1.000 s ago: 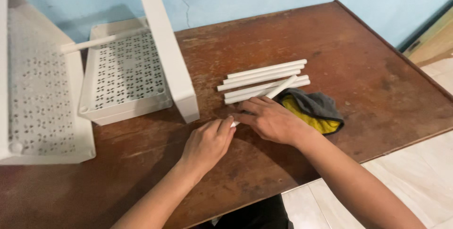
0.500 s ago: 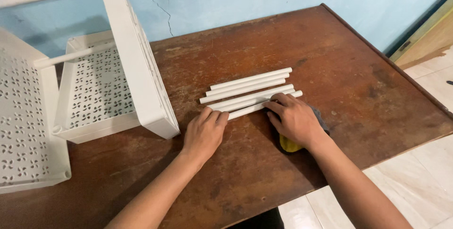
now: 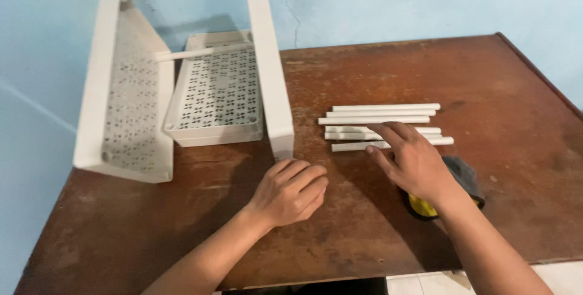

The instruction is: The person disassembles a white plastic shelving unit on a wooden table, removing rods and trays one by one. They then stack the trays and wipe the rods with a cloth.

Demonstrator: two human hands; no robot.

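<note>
White tubes (image 3: pixel 384 126): five or six short plastic rods lay side by side on the brown wooden counter (image 3: pixel 376 228), ends roughly level, forming a flat row right of centre.

Head view, compared with half a second before. The row looked squarer than it did then; a second before, one tube lay skewed across the others, and no tube crossed the rest now. Left hand (image 3: pixel 291 190) had come off the tube ends and rested on the bare counter near the front, fingers curled loosely inward, holding nothing. Right hand (image 3: pixel 413 162) remained at the row, fingers spread flat with the tips on the two nearest tubes; pressing rather than gripping, nothing enclosed. Its wrist covered part of a grey and yellow cloth (image 3: pixel 464 176) lying just beside the tubes.

The white perforated rack (image 3: pixel 182 76), partly put together and lying on its side, stood at the left rear of the counter, untouched, well apart from both hands. Its apparent shift in position came from the camera turning.

Judgement: tidying of the loose tubes appeared essentially finished, with all tubes on the counter and none in hand.
</note>
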